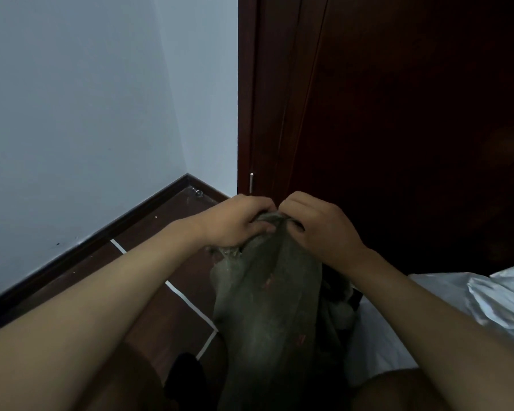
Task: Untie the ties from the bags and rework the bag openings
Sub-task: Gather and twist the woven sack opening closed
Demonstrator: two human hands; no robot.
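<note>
Between the two forearms, low in the middle of the view, a grey-green woven sack [267,307] stands upright on the dark floor [172,232], its body running down out of the frame so that its base is cut off. Its gathered neck rises to where both hands meet. The left hand [235,222] curls round the bunched top from the left, with a frayed edge of the fabric sticking out beneath its palm. The right hand [318,229] pinches the same gathered top from the right, fingers bent tightly inward. The two hands nearly touch above the neck, and they cover it so fully that any tie there is hidden; I cannot tell whether one is on it. Small reddish marks on the sack are too blurred to read. Just right of the sack lies a white plastic bag [487,298], cut off by the right edge. Behind the hands stands a dark wooden door [398,114], its panels lost in shadow, beside a pale wall [72,99] with a dark skirting board.
</note>
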